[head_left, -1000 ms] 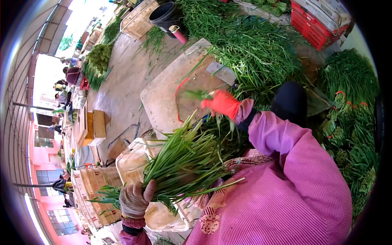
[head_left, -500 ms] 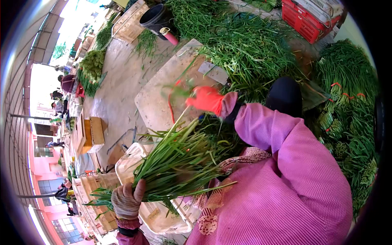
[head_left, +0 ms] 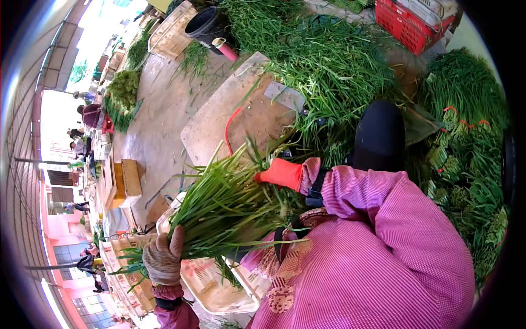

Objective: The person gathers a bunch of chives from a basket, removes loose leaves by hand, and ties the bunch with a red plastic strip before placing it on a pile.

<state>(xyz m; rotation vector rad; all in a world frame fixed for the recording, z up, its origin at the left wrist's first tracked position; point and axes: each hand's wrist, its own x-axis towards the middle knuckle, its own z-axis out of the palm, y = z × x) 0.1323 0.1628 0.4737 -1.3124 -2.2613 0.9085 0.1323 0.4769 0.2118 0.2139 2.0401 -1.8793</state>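
A thick bunch of green leafy stalks (head_left: 219, 208), long and flat like garlic chives, lies slanting across in front of me. My left hand (head_left: 163, 259), in a striped grey-brown glove, is closed round its leaf end. At the opposite end, my right hand (head_left: 280, 175) in a red-orange glove is closed among the stalks, its fingertips partly covered by leaves. Under the bunch is a white plastic basket (head_left: 205, 301). Beyond my right hand is a worn board (head_left: 213, 129) with a red band (head_left: 229, 130) and a grey metal plate (head_left: 285, 95) on it.
A large loose heap of greens (head_left: 339, 71) spreads ahead of my knee (head_left: 379, 137). Tied bundles (head_left: 460, 126) are piled at the right. A red crate (head_left: 402, 30), a black bucket (head_left: 205, 27) and wooden boxes (head_left: 127, 183) stand around. Several people are in the background.
My right hand has come back from over the board to the stalk end of the bunch. The greens blurred at its fingers before are no longer over the board. My left hand has shifted slightly.
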